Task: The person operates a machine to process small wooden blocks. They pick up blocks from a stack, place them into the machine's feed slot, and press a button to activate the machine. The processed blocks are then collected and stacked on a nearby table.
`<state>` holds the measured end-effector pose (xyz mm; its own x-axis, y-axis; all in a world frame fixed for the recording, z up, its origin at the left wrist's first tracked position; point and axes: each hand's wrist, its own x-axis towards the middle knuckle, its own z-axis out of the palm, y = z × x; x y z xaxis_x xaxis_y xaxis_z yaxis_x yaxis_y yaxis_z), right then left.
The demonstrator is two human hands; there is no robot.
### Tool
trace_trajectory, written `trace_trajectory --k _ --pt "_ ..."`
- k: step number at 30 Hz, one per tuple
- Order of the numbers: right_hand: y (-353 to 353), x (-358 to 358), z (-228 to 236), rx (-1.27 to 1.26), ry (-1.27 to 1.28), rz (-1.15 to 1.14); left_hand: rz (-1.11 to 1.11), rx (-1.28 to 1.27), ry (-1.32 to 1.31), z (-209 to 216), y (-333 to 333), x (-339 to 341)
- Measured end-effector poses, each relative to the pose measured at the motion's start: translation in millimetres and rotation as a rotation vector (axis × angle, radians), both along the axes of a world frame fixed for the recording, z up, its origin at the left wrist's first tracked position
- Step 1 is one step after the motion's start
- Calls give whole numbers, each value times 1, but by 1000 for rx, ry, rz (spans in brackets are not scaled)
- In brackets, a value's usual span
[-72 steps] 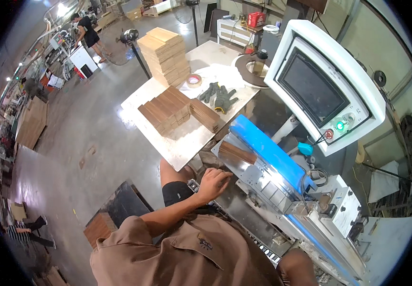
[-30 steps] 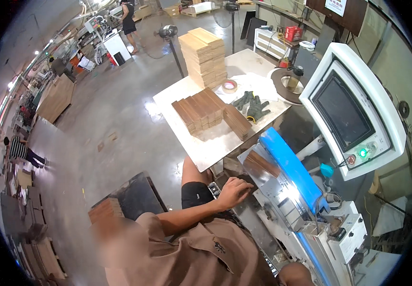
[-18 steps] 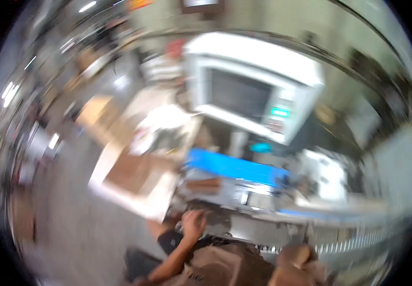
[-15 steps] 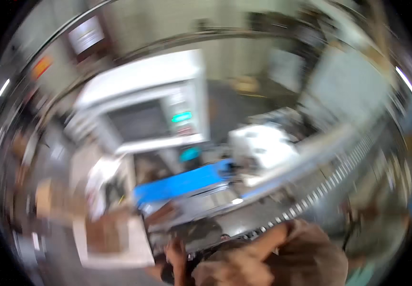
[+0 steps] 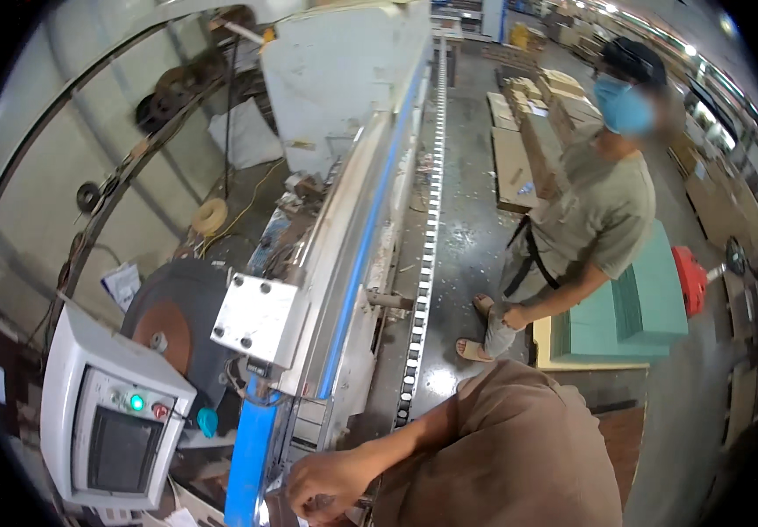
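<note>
here's the right hand (image 5: 333, 481) down at the lower edge, fingertips mostly tucked from view, so whether they grip anything can't be told! the blue cover (image 5: 251, 465) beside it runs clean off the bottom, a co-worker (image 5: 603, 206) is blurred around the face, and the control panel (image 5: 117, 443) has markings too tiny to read.

Long pale machine bed (image 5: 330, 290): blue strip (image 5: 383, 195) along it, white box (image 5: 256, 321) toward near end. Grey glossy floor (image 5: 453, 290), pale scraps (image 5: 459, 235) scattered. On floor: wooden base (image 5: 541, 344) under green stack (image 5: 589, 325), brown panels (image 5: 512, 167) farther back, co-worker's sandalled feet (image 5: 474, 350).
</note>
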<state>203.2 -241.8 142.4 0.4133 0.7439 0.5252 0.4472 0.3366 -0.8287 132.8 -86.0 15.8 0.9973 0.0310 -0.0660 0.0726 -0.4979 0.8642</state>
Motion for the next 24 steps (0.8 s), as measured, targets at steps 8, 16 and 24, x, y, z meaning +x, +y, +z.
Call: trace_trajectory --k 8,16,24 --pt "27 -13 -42 183 -453 -286 35 -760 214 14 -45 22" --pt "-2 46 -168 -169 -200 -730 224 -1134 117 20 -19 6" --pt "-64 51 -86 -37 -244 -859 293 -127 -957 213 64 4"
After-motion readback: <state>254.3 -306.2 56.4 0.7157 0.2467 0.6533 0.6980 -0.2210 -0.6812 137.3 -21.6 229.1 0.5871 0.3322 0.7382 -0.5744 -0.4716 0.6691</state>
